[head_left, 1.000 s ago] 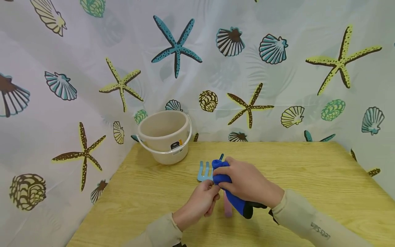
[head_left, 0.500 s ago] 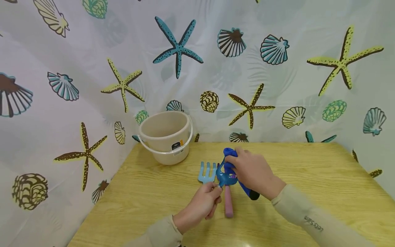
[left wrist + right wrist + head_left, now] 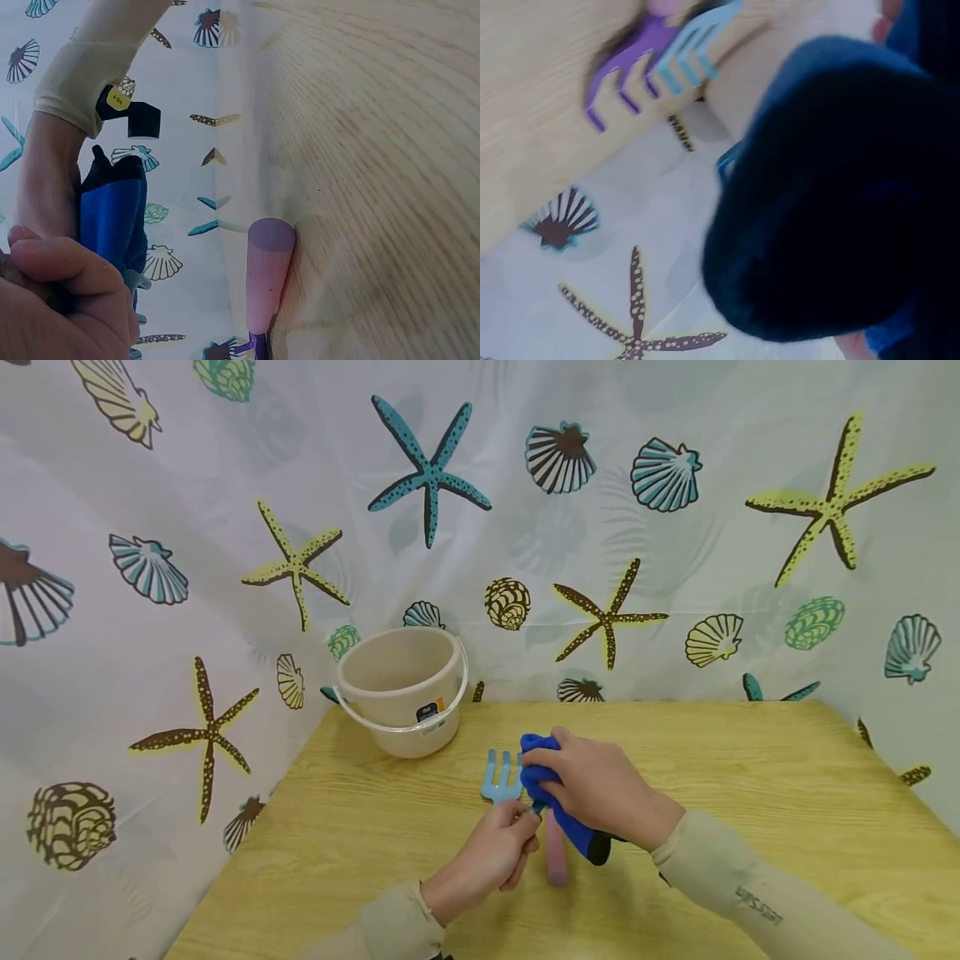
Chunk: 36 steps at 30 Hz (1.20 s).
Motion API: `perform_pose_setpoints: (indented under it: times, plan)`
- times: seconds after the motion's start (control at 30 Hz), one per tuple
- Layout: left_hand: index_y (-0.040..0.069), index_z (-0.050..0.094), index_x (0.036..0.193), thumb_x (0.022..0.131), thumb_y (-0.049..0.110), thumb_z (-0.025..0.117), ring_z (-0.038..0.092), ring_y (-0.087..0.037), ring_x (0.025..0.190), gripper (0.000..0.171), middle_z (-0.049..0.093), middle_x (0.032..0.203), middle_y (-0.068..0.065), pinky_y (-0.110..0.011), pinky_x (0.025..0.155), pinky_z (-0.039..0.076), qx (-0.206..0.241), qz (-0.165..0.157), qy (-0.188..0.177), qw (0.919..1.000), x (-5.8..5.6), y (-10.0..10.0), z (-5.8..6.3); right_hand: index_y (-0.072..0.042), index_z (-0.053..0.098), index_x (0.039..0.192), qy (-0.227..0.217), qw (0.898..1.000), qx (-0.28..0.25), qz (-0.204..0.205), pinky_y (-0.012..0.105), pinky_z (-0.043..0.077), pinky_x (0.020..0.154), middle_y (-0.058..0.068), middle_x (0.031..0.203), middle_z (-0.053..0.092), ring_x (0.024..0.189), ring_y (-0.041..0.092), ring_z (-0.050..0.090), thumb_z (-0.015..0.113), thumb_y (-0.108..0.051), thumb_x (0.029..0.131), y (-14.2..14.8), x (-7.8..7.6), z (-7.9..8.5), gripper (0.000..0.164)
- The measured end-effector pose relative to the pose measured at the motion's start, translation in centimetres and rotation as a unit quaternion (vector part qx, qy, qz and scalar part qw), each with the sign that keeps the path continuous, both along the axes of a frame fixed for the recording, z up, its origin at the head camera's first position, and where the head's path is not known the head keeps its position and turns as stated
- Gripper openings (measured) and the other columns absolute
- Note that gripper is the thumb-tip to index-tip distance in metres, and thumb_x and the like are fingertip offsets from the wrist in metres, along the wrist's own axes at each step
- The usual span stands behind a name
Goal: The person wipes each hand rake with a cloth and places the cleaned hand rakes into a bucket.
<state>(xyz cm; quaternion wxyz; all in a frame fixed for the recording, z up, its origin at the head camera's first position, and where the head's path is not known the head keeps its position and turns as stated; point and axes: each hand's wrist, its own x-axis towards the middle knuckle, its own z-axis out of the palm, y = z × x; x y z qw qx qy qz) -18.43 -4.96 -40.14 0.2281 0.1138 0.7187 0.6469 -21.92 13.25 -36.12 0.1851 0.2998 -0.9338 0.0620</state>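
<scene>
My left hand [image 3: 491, 852] pinches the neck of a glossy blue garden hand fork [image 3: 537, 807]. Most of its head is covered by a blue cloth [image 3: 542, 768] with a black end, which my right hand [image 3: 596, 785] grips around it. One blue prong of that held fork pokes out beside the cloth in the right wrist view. Beneath and behind the hands, a light blue hand fork [image 3: 501, 781] lies with its prongs pointing away. Near it is a purple hand fork [image 3: 634, 60] with a pink handle [image 3: 555, 850]; in the head view its head is hidden by the cloth.
A beige bucket [image 3: 397, 722] with a clear handle stands at the table's back left. The wooden table [image 3: 720, 768] ends against a curtain [image 3: 510, 535] printed with shells and starfish, which also hangs along both sides.
The right hand shifted away with the cloth half a second ago, baring the blue fork's head, then came back over it. The left hand stays nearly in place.
</scene>
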Motion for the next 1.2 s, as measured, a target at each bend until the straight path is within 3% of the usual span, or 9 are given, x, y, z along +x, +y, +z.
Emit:
perform_pose_setpoints:
  times: [0.27,0.47,0.63,0.8,1.03,1.2]
  plan:
    - [0.003,0.054,0.105,0.109,0.022,0.043,0.034,-0.011,0.039,0.022,0.053,0.075,-0.002,-0.023,0.037,0.03,-0.012,0.002,-0.003,0.9999,-0.1,-0.1,-0.4,-0.024,0.071,0.119,0.052,0.997,0.043,-0.042,0.036,0.055,0.05,0.011,0.105,0.063,0.076,0.025,0.068,0.076,-0.029,0.09,1.2,-1.5,-1.2,0.03]
    - [0.003,0.052,0.113,0.108,0.024,0.044,0.032,-0.011,0.039,0.024,0.053,0.075,-0.001,-0.024,0.038,0.029,-0.015,0.015,0.005,0.9998,-0.3,-0.2,-0.5,-0.023,0.07,0.123,0.095,0.994,0.033,-0.05,0.038,0.054,0.048,0.017,0.113,0.064,0.084,0.029,0.07,0.078,-0.024,0.088,1.7,-1.7,-0.4,0.035]
    - [0.001,0.051,0.109,0.108,0.025,0.044,0.029,-0.011,0.037,0.024,0.05,0.07,-0.001,-0.024,0.037,0.027,-0.005,0.011,0.017,0.9998,-0.2,-0.1,-0.4,-0.026,0.068,0.129,0.032,0.999,-0.021,-0.005,0.037,0.057,0.058,0.013,0.115,0.064,0.087,0.024,0.069,0.077,-0.032,0.09,0.7,-1.5,0.4,0.04]
    - [0.001,0.049,0.103,0.109,0.025,0.041,0.026,-0.011,0.037,0.026,0.043,0.066,0.001,-0.025,0.037,0.026,-0.022,-0.012,0.034,0.9991,0.1,0.3,-0.6,-0.025,0.067,0.13,-0.003,1.0,-0.002,-0.014,0.032,0.052,0.053,0.01,0.109,0.061,0.078,0.02,0.065,0.078,-0.033,0.089,0.1,-1.9,0.0,0.043]
    - [0.004,0.051,0.106,0.109,0.027,0.044,0.027,-0.011,0.041,0.024,0.047,0.075,-0.001,-0.025,0.039,0.026,-0.02,0.007,0.007,0.9997,0.2,0.4,-0.9,-0.023,0.067,0.13,0.041,0.997,0.034,-0.048,0.039,0.056,0.052,0.016,0.117,0.064,0.084,0.029,0.07,0.079,-0.03,0.087,0.5,-3.0,-0.7,0.045]
    - [0.003,0.051,0.11,0.109,0.025,0.044,0.027,-0.011,0.041,0.023,0.049,0.077,-0.002,-0.025,0.038,0.026,-0.013,0.01,-0.005,0.9999,0.1,0.4,-0.8,-0.023,0.067,0.13,0.093,0.993,0.044,-0.053,0.036,0.051,0.043,0.02,0.12,0.063,0.081,0.031,0.07,0.077,-0.026,0.09,1.6,-3.6,-0.4,0.042]
